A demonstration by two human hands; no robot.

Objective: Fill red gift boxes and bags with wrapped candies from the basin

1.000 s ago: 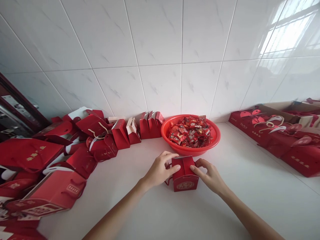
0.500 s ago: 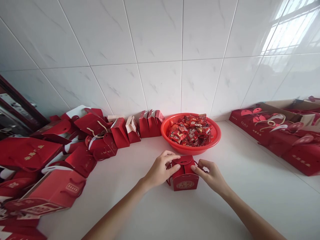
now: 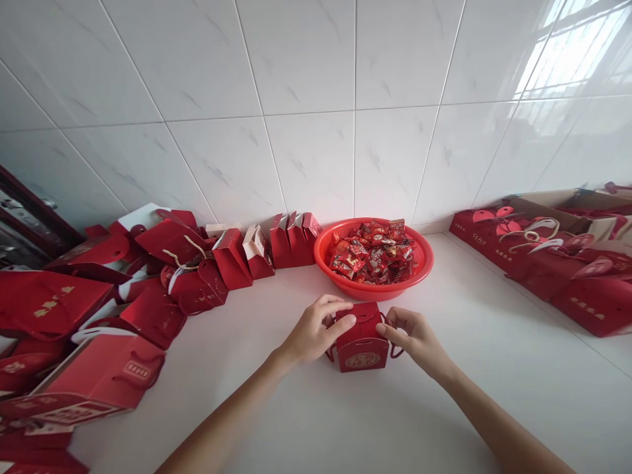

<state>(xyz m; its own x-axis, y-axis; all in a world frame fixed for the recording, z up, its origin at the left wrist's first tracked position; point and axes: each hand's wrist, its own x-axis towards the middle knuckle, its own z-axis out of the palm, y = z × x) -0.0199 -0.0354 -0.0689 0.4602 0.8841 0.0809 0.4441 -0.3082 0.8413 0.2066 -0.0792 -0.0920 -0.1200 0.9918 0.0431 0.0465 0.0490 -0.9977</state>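
Note:
A small red box (image 3: 363, 345) with a round gold emblem and dark red cord handles stands upright on the white counter, its top flaps folded over. From the left, my left hand (image 3: 318, 329) grips the box's upper edge between thumb and fingers. My right hand (image 3: 412, 332) pinches the upper right edge, its fingers curled behind by the cord. Just beyond the box is a red plastic basket (image 3: 428, 263) holding several wrapped sweets (image 3: 375, 253).
Several red gift boxes (image 3: 153, 313) crowd the counter's left side. Small red cartons (image 3: 289, 243) line the tiled wall (image 3: 306, 59) left of the basket. At the right stand larger boxes (image 3: 582, 303) with cords. The white counter (image 3: 296, 421) runs along the front.
The box's top flaps now lie flatter and closer together. A loop of cord now hangs lower at the box's right side. The view has shifted slightly.

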